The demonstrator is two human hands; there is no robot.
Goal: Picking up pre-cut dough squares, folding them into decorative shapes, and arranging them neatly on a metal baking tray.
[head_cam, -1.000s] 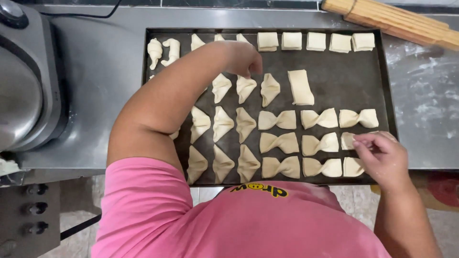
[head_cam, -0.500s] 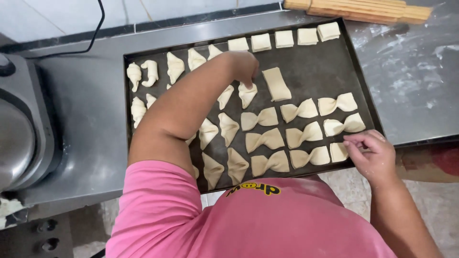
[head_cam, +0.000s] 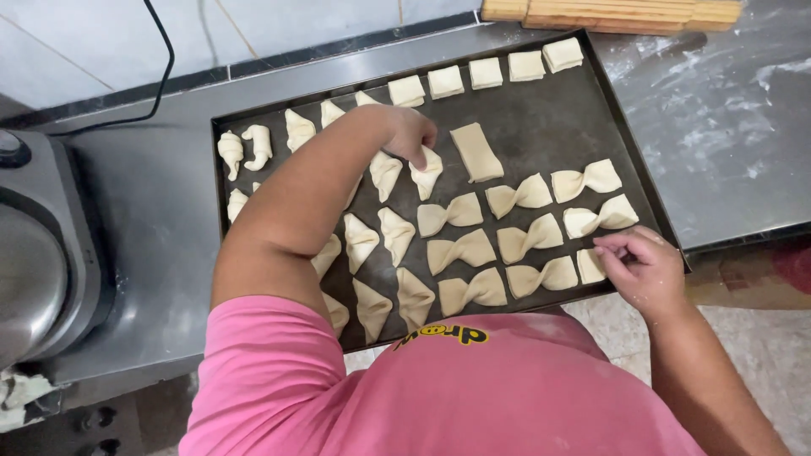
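Steel counter (head_cam: 160,211) dusted with flour, dark baking tray (head_cam: 541,127) lying across it, grey rounded appliance (head_cam: 34,270) sitting at far left with a black cord (head_cam: 165,59) running up the wall, wooden rolling pin (head_cam: 608,10) resting beyond the tray's far edge.

Tray filling with raw dough: small squares (head_cam: 486,72) along the far rim, bow-tie twists (head_cam: 528,196) in rows at right, folded pointed pieces (head_cam: 394,235) in the middle, one flat rectangle (head_cam: 476,152) lying untwisted near centre.

Left hand (head_cam: 410,133) reaching across the tray, fingers curling down and pinching the folded piece (head_cam: 425,173) just beside the flat rectangle. Right hand (head_cam: 646,268) working at the near right corner, fingertips closing on a small dough piece (head_cam: 591,266) at the tray's edge; grip partly hidden, looking pinched rather than open.

Risks, judged from layout: left forearm hovering low over the middle rows, likely flattening or dragging soft pieces if dropping. Pieces sitting close, some nearly touching, so possibly sticking together. Corner piece lying right at the rim, possibly sliding off if nudged outward.
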